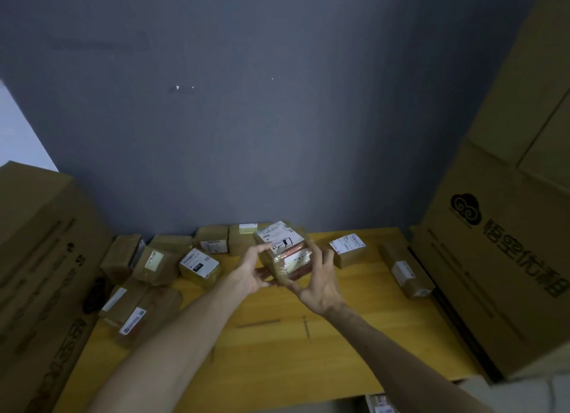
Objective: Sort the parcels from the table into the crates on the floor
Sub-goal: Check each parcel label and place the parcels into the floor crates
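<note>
Above the yellow wooden table (277, 344) I hold a small taped cardboard parcel (285, 252) with white labels on top. My left hand (251, 273) grips its left side and underside; my right hand (317, 280) grips its right side, fingers curled round it. Several other brown parcels lie on the table: a labelled one (199, 266) left of my hands, one (348, 249) to the right, a long one (405, 272) at the right edge, more along the back (212, 240) and at the left (135, 314). No crate is visible.
Large cardboard cartons flank the table: one stack on the left (40, 258), a taller printed stack on the right (509, 227). A grey wall (246, 119) stands behind. The table's front edge (308, 400) runs near the frame's bottom.
</note>
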